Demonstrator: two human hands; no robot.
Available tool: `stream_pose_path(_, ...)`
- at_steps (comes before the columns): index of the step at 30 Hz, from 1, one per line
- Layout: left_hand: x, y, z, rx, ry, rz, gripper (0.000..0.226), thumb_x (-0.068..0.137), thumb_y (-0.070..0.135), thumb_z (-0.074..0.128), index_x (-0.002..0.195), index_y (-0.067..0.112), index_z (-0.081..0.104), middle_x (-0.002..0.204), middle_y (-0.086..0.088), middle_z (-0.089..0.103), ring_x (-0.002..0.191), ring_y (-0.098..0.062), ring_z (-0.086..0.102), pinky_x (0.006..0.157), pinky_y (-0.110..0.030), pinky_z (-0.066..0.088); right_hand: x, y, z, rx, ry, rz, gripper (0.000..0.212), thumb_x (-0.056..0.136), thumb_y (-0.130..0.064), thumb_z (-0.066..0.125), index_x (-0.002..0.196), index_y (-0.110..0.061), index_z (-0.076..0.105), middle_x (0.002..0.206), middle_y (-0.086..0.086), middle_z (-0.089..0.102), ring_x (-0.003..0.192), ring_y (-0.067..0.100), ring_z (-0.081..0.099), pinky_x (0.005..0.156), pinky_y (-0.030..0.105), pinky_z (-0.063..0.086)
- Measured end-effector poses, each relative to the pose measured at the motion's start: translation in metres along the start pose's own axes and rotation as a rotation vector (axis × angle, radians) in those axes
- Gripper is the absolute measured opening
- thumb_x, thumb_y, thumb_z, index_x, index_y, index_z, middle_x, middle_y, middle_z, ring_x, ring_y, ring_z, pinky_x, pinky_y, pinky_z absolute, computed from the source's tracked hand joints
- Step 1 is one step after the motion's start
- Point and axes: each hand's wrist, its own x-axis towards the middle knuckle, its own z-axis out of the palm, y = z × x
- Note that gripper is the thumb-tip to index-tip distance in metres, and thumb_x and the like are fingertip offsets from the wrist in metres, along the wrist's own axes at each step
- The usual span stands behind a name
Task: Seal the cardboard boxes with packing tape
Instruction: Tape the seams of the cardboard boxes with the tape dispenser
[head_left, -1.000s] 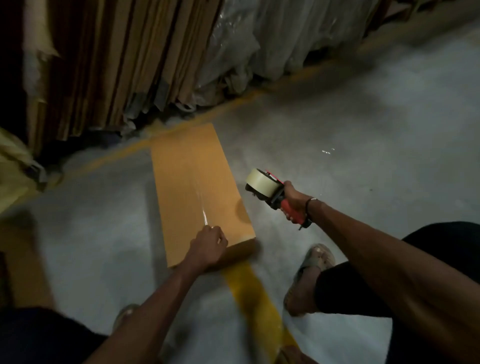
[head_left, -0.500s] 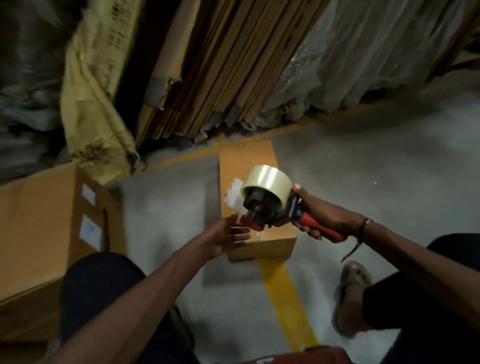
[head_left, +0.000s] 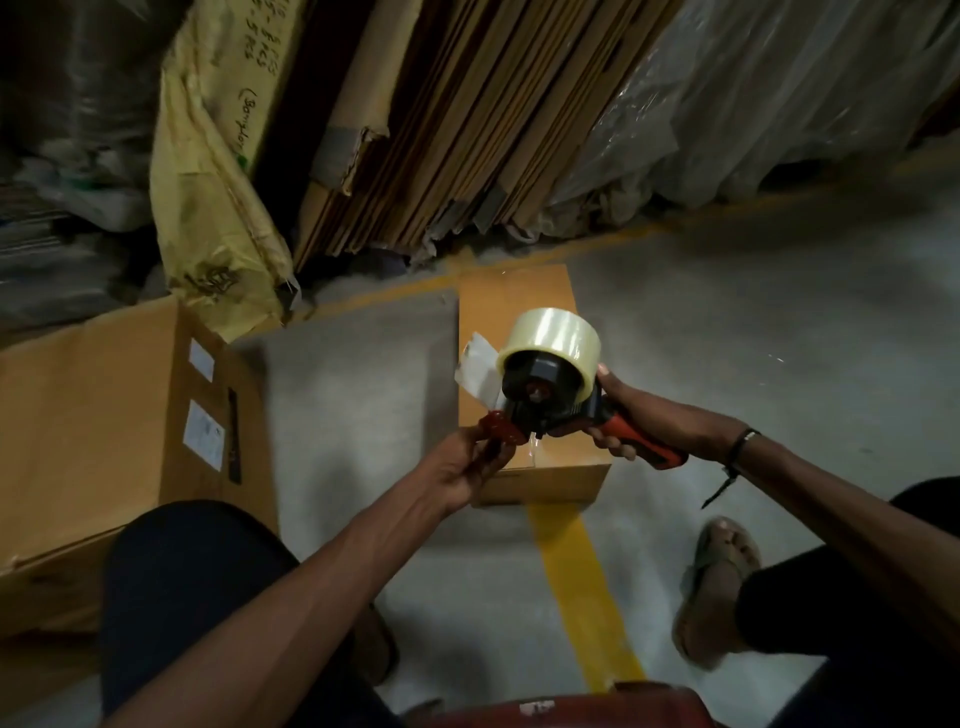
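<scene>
Fingers of the left hand (head_left: 462, 470) pinch the tape dispenser's (head_left: 545, 395) front; right hand (head_left: 639, 421) grips its handle, above the narrow cardboard box (head_left: 519, 306) running lengthwise away.

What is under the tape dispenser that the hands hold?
A narrow cardboard box lies on the floor beneath the tape dispenser. The dispenser and both hands hide its middle part.

Both arms reach forward, hands close together. The right hand (head_left: 641, 421) curls around a handle; the left hand (head_left: 465, 470), palm up, pinches with fingertips (head_left: 496, 457).
</scene>
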Motion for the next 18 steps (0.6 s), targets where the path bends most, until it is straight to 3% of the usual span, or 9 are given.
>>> stream_pose_path(4, 0.009, -0.002, -0.001, -0.093, 0.034, -0.005, 0.024, 0.110, 0.014, 0.042, 0.128, 0.002, 0.051, 0.091, -0.016, 0.058, 0.078, -0.022, 0.062, 0.065, -0.031, 0.063, 0.003, 0.006, -0.003, -0.012, 0.050, -0.040, 0.081, 0.100, -0.072, 0.007, 0.089, -0.008, 0.056, 0.068, 0.002, 0.049, 0.056, 0.014, 0.041, 0.053, 0.023, 0.041)
stream_pose_path(7, 0.008, 0.001, 0.003, -0.097, 0.023, 0.002, 0.044, 0.108, 0.038, 0.049, 0.113, -0.004, 0.061, 0.091, -0.019, 0.069, 0.079, -0.025, 0.067, 0.059, -0.030, 0.063, 0.007, 0.007, -0.005, -0.035, 0.104, -0.068, 0.080, 0.101, -0.072, 0.009, 0.086, -0.008, 0.055, 0.069, 0.008, 0.046, 0.056, 0.017, 0.038, 0.052, 0.026, 0.038)
stream_pose_path(10, 0.010, 0.001, 0.004, 0.056, 0.040, 0.076, 0.021, 0.106, 0.015, 0.053, 0.112, -0.003, 0.064, 0.061, -0.009, 0.066, 0.052, -0.015, 0.062, 0.054, -0.025, 0.059, 0.011, 0.009, -0.006, -0.068, 0.126, -0.079, 0.085, 0.101, -0.073, 0.011, 0.087, -0.002, 0.054, 0.074, 0.015, 0.045, 0.056, 0.019, 0.037, 0.052, 0.026, 0.038)
stream_pose_path(12, 0.014, -0.002, 0.003, 0.175, 0.103, 0.124, 0.017, 0.106, 0.002, 0.046, 0.104, 0.001, 0.062, 0.054, -0.005, 0.062, 0.047, -0.012, 0.058, 0.050, -0.023, 0.055, 0.015, 0.012, -0.004, -0.110, 0.112, -0.088, 0.094, 0.100, -0.076, 0.012, 0.092, 0.006, 0.055, 0.074, 0.015, 0.047, 0.056, 0.020, 0.039, 0.052, 0.027, 0.039)
stream_pose_path(15, 0.017, -0.005, -0.001, 0.283, 0.179, 0.196, 0.016, 0.103, -0.005, 0.050, 0.097, 0.005, 0.061, 0.077, -0.014, 0.070, 0.061, -0.023, 0.064, 0.048, -0.027, 0.057, 0.021, 0.015, 0.001, -0.191, 0.120, -0.075, 0.092, 0.101, -0.075, 0.011, 0.084, 0.000, 0.061, 0.070, 0.012, 0.055, 0.058, 0.024, 0.044, 0.055, 0.029, 0.043)
stream_pose_path(18, 0.023, -0.007, -0.008, 0.319, 0.254, 0.243, 0.024, 0.100, -0.011, 0.049, 0.120, -0.002, 0.058, 0.110, -0.028, 0.069, 0.080, -0.037, 0.069, 0.048, -0.030, 0.060, 0.026, 0.015, 0.006, -0.291, 0.136, -0.070, 0.090, 0.103, -0.068, 0.005, 0.073, -0.009, 0.065, 0.069, 0.010, 0.068, 0.057, 0.022, 0.056, 0.058, 0.029, 0.047)
